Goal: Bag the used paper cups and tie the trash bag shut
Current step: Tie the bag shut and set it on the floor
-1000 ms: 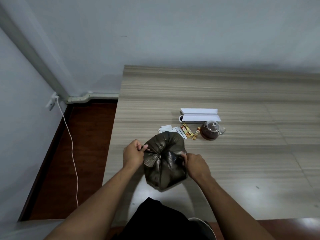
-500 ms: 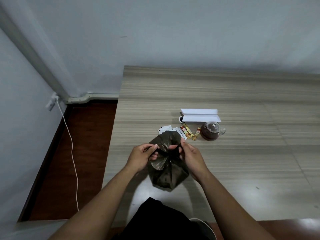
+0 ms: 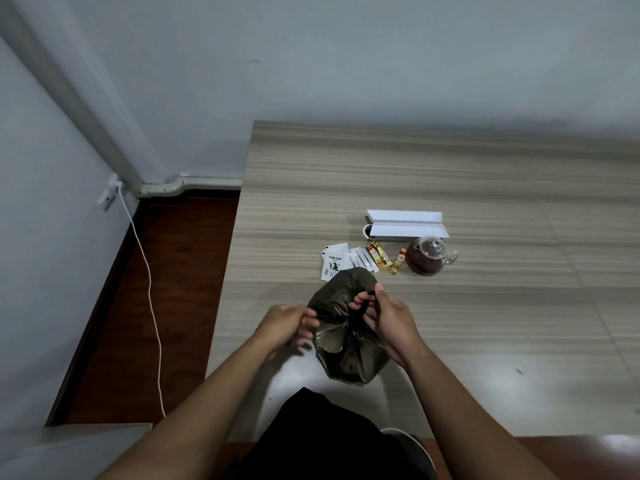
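A dark olive trash bag (image 3: 343, 355) sits bulging on the wooden table (image 3: 450, 306) near its front edge, its top gathered into a bunched neck. My right hand (image 3: 388, 317) pinches a strip of the bag's top between thumb and fingers, just above the gathered neck. My left hand (image 3: 287, 323) is at the bag's left side, fingers curled against the plastic near the neck. No paper cups are visible; whatever is in the bag is hidden.
Behind the bag lie white tea sachets (image 3: 334, 263), small snack packets (image 3: 379, 259), a glass teapot with dark tea (image 3: 427, 256) and a white open box (image 3: 407, 225). A white cable (image 3: 149, 296) hangs from a wall socket over the floor on the left.
My hands came in from the bag's sides to its top. The right hand rose and now pinches a strip of plastic; the left moved slightly back to the left.
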Demonstrator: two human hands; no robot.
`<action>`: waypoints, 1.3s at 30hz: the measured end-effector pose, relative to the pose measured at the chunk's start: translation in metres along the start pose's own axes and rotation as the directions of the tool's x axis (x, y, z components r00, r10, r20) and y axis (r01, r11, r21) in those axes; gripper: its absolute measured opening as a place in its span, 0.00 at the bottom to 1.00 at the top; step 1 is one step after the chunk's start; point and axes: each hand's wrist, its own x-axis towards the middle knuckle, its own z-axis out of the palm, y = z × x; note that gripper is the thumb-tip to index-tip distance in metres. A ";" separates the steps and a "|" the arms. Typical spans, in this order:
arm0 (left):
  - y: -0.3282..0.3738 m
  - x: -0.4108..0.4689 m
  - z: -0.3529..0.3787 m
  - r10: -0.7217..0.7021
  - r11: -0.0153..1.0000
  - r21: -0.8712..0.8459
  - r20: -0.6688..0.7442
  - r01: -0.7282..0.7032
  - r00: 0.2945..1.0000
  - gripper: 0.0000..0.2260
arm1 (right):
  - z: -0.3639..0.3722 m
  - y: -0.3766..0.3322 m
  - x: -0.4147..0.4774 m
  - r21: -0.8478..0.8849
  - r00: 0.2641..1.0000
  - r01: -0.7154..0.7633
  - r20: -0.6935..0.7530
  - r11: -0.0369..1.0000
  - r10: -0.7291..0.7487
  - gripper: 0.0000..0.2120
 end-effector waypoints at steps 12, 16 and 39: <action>-0.008 0.028 0.059 0.075 0.803 0.590 -0.251 0.091 0.965 0.22 | 0.000 0.003 -0.009 0.011 0.996 -0.070 0.050 0.997 0.069 0.24; -0.013 0.034 0.060 0.071 0.814 0.579 -0.188 0.052 0.980 0.08 | -0.004 0.001 -0.012 -0.040 0.996 -0.072 0.051 0.997 0.074 0.24; 0.027 0.049 0.098 0.396 0.897 -0.205 -0.024 -0.392 0.918 0.05 | -0.038 -0.035 0.024 0.034 0.996 0.048 0.071 0.998 -0.050 0.18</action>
